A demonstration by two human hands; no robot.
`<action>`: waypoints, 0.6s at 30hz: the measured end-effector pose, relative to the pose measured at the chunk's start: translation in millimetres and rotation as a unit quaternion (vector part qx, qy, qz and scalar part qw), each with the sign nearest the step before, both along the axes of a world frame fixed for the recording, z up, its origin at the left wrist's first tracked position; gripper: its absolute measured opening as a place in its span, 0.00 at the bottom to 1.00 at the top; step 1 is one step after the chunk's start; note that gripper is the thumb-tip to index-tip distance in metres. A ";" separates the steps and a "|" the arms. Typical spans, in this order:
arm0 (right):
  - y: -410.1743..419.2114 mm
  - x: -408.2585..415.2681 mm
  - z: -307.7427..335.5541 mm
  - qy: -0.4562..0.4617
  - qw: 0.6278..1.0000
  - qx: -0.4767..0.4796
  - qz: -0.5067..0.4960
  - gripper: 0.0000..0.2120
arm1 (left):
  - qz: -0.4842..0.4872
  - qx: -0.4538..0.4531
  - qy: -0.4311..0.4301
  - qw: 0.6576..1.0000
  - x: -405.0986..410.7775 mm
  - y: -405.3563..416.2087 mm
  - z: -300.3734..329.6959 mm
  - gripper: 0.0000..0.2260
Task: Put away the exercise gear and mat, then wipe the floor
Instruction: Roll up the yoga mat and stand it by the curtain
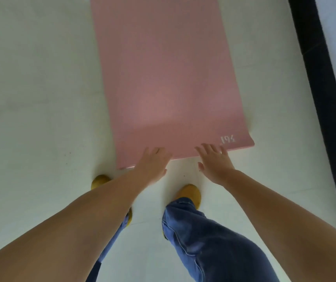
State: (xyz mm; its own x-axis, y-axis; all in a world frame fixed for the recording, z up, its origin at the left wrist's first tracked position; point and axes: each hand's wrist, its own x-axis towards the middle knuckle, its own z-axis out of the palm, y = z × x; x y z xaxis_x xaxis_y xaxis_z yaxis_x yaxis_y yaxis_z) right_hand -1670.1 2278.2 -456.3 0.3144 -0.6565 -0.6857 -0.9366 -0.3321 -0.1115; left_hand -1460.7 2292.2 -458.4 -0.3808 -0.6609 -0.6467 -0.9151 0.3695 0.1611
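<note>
Mat: pink, flat and unrolled on the floor, white marking right of the right hand. Both hands spread, fingertips over its near edge; left hand toward its left corner.

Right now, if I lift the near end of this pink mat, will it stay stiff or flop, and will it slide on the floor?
The mat is thin and lies flat, so it will probably bend and droop rather than stay stiff. The floor looks smooth and glossy, so a push may slide it. Both hands are open at its near edge, so rolling from there seems easy.
</note>
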 end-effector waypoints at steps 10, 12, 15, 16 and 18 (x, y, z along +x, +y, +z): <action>-73.2 6.1 -220.7 -0.025 0.993 0.101 0.060 0.14 | -0.022 0.175 0.041 0.983 5.2 -61.2 -229.1 0.10; -105.1 13.9 -222.8 -0.005 0.986 0.165 0.038 0.18 | 0.007 0.252 0.046 0.967 12.6 -93.8 -227.0 0.14; -140.1 17.2 -220.2 0.015 0.976 0.217 0.027 0.17 | -0.003 0.261 0.051 0.964 21.3 -126.8 -213.8 0.23; -145.8 16.3 -220.7 0.019 0.974 0.223 0.023 0.15 | -0.020 0.221 0.050 0.974 21.6 -131.9 -209.4 0.24; -151.8 14.4 -221.7 0.013 0.977 0.215 0.001 0.14 | -0.047 0.104 0.039 0.993 16.5 -132.4 -199.2 0.22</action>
